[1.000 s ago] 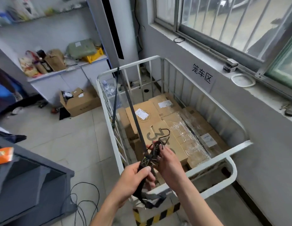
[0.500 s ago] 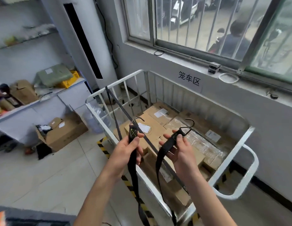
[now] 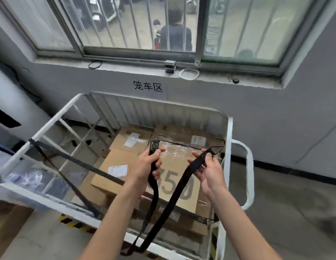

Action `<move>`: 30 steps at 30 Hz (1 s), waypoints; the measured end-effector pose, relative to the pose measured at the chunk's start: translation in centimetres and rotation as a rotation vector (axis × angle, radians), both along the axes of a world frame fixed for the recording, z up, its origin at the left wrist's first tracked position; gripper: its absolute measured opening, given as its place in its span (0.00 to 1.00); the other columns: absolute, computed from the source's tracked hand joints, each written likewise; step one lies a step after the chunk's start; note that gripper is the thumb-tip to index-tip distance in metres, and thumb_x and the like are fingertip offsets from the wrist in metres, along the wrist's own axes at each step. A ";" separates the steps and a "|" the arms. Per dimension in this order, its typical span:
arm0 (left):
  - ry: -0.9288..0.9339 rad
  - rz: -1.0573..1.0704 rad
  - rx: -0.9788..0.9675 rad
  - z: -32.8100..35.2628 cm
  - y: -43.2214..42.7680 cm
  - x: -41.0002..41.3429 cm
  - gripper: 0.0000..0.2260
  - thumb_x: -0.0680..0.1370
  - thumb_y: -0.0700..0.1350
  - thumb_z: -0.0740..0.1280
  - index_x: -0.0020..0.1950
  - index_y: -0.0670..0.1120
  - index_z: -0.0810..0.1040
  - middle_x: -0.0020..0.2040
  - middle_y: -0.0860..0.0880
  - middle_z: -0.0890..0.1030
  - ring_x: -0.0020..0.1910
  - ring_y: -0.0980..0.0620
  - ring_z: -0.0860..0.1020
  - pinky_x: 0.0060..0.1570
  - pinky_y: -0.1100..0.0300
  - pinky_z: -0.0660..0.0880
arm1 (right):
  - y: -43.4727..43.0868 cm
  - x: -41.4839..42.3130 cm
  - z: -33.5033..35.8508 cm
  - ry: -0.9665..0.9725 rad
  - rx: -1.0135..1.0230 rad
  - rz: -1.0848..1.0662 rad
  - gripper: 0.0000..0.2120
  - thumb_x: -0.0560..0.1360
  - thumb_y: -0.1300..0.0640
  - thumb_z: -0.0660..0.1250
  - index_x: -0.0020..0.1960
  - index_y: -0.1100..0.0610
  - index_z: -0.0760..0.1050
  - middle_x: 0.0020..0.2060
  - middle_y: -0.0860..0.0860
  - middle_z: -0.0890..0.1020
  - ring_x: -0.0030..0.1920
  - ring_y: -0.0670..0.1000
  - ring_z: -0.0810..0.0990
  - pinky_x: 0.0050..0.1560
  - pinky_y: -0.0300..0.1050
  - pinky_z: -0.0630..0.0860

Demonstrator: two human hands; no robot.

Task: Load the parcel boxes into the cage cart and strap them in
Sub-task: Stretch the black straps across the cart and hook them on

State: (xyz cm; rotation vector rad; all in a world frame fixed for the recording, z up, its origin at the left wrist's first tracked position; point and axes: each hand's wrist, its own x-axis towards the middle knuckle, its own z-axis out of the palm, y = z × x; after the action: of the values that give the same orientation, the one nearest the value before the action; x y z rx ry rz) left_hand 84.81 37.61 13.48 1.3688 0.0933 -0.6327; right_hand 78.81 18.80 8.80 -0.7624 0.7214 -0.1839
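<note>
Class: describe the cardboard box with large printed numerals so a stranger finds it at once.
Start at the white cage cart below the barred window. Among its brown parcel boxes, take the top box at the near right. Only it shows big grey numerals on top.

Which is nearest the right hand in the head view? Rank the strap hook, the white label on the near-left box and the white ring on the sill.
1. Strap hook: just beyond the right hand.
2. White label: left, down in the cart.
3. White ring: far, on the windowsill.
</note>
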 end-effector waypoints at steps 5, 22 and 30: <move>0.160 -0.155 -0.014 -4.8 -3.6 5.1 0.10 0.83 0.44 0.62 0.61 0.42 0.76 0.29 0.52 0.70 0.22 0.56 0.65 0.21 0.63 0.64 | -1.5 5.0 -4.1 0.108 0.053 -0.187 0.11 0.86 0.52 0.53 0.58 0.55 0.72 0.48 0.55 0.87 0.42 0.55 0.87 0.34 0.47 0.82; 0.347 -0.543 0.161 -23.4 -13.4 14.2 0.07 0.83 0.42 0.61 0.57 0.43 0.77 0.28 0.52 0.68 0.21 0.55 0.62 0.21 0.63 0.60 | -5.5 10.6 -26.3 0.432 0.324 -0.673 0.12 0.86 0.52 0.52 0.54 0.56 0.72 0.43 0.56 0.83 0.36 0.53 0.82 0.34 0.45 0.78; 0.390 -0.546 0.162 -28.0 -14.3 15.8 0.08 0.83 0.42 0.60 0.58 0.42 0.77 0.28 0.51 0.67 0.21 0.55 0.61 0.21 0.65 0.60 | -9.7 13.7 -29.5 0.332 0.315 -0.699 0.12 0.86 0.52 0.54 0.53 0.57 0.72 0.36 0.54 0.84 0.30 0.51 0.81 0.32 0.44 0.79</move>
State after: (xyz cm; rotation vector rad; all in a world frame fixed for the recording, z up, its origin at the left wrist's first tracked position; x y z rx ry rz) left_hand 100.60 23.32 -14.51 1.4171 0.0841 -1.3728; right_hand 92.49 9.09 -20.65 -0.2135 1.2858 -0.5698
